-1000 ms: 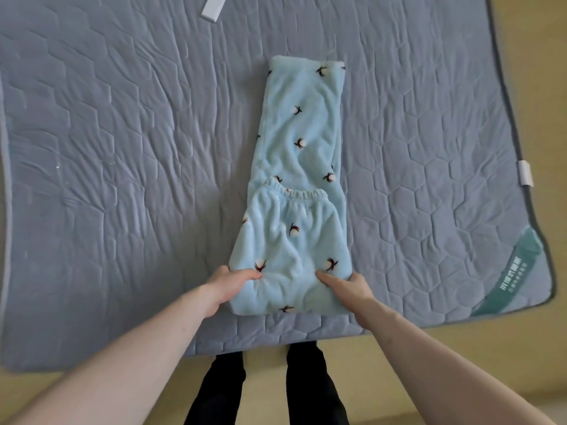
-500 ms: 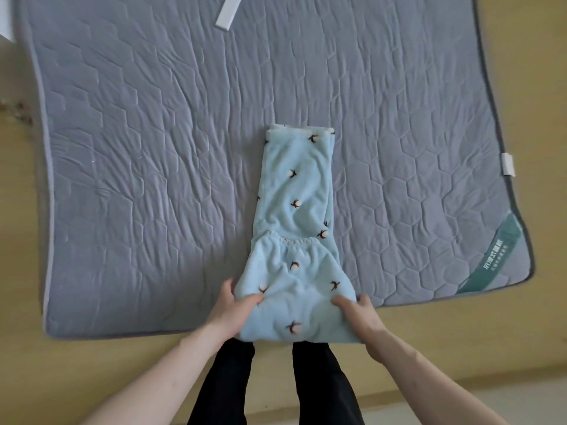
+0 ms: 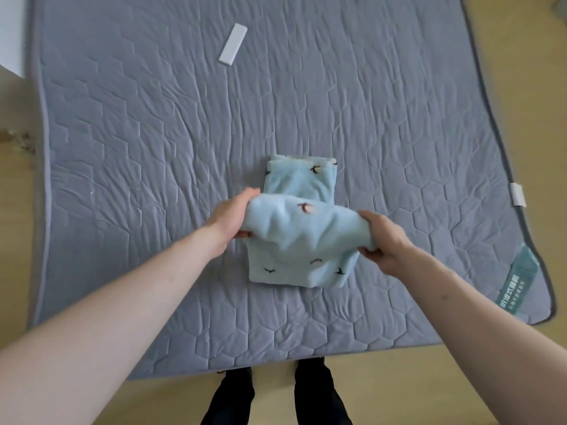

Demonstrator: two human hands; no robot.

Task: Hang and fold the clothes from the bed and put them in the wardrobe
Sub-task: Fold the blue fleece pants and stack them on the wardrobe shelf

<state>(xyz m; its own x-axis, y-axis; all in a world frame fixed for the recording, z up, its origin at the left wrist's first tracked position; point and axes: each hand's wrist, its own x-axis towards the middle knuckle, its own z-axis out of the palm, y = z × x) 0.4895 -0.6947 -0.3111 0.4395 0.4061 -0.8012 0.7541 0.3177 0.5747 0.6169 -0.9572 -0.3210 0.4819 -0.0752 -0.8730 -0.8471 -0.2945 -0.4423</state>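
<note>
Light blue fleece trousers (image 3: 302, 228) with small dark and white prints lie partly folded on the grey quilted bed pad (image 3: 153, 148). My left hand (image 3: 230, 216) grips the left end of the raised near fold. At the fold's right end, my right hand (image 3: 383, 240) holds the cloth between fingers and thumb. The lifted fold hangs over the middle of the trousers, and the far leg ends stay flat on the pad.
A white rectangular block (image 3: 233, 45) lies on the pad at the back. A white tag (image 3: 518, 194) and a green label (image 3: 518, 280) sit on the pad's right edge. Wooden floor surrounds the pad, and my dark-clad feet (image 3: 273, 394) stand at its near edge.
Both hands have lifted the near end of the trousers and carried it away from me over the middle. The trousers now look shorter on the pad.
</note>
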